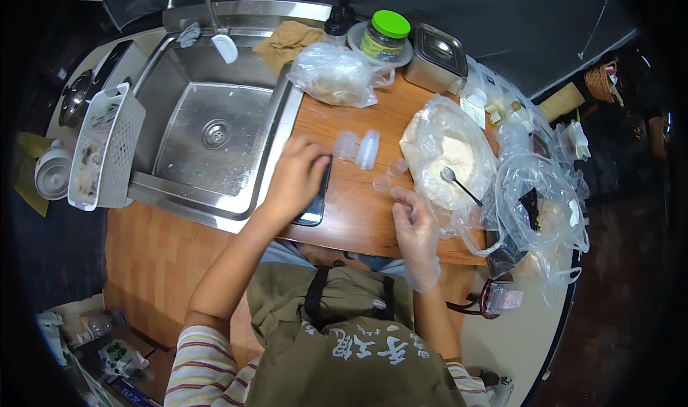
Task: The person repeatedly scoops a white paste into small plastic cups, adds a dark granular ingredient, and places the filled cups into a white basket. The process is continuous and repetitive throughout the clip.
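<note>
My bare left hand (297, 174) is palm down at the sink's right edge, over the far part of a dark phone (309, 212) lying on the wooden counter. Its fingers are bent, with the thumb apart from them, and their tips point toward clear plastic cups (345, 145). Beside these lies a nested stack of clear cups (368, 150). My right hand (416, 235), in a clear disposable glove, is just above the counter with its fingers loosely bent and nothing visible in them. Small clear lids (383, 183) lie close to its fingertips. To its right, a black-handled spoon (451, 175) rests in a plastic bag of pale powder (455, 152).
On the left is a steel sink (208, 131) with a white basket (107, 149) beside it. Behind the cups stand a filled plastic bag (333, 74), a green-lidded jar (385, 36) and a steel container (437, 59). Crumpled clear bags (537, 199) crowd the right side.
</note>
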Demonstrator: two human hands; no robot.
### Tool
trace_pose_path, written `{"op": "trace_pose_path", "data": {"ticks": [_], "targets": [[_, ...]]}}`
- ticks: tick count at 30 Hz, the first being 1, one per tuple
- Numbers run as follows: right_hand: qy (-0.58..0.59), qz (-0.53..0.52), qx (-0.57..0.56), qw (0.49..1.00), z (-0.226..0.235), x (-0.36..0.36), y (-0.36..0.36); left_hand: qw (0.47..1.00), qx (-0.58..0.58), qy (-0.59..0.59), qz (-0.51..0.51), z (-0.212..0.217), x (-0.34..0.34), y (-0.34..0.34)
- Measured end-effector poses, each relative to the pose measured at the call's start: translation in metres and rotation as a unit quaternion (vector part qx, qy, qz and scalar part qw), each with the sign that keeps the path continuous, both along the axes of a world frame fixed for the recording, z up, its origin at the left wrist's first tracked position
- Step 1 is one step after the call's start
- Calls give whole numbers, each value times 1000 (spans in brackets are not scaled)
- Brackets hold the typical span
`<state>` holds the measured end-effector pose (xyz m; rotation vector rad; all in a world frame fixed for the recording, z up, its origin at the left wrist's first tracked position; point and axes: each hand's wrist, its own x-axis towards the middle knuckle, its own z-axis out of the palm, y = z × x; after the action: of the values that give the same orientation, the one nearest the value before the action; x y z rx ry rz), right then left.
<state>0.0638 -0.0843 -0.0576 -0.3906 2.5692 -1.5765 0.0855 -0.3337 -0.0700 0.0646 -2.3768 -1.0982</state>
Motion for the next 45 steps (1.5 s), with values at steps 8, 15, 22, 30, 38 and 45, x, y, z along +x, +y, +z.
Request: {"op": "trace_pose_path", "data": {"ticks": [8, 15, 22, 30, 38, 45], "targets": [[267, -22, 216, 939, -31, -31, -26, 999, -9, -15, -42, -19, -32, 66], [220, 57, 245, 942, -58, -29, -24, 998, 46, -25, -31, -22, -9, 78], [214, 98, 282, 930, -57, -11, -6, 979, 170, -106, -39, -19, 11, 93], [123, 97, 61, 986, -59, 3, 16, 963, 105, -141, -206, -24, 11, 91], [337, 76, 90, 934, -10, 9, 50, 801, 505, -263, -187, -1, 23, 118], [340, 27, 54, 939, 21, 6, 79, 708, 664, -164, -174, 0, 14, 133]]}}
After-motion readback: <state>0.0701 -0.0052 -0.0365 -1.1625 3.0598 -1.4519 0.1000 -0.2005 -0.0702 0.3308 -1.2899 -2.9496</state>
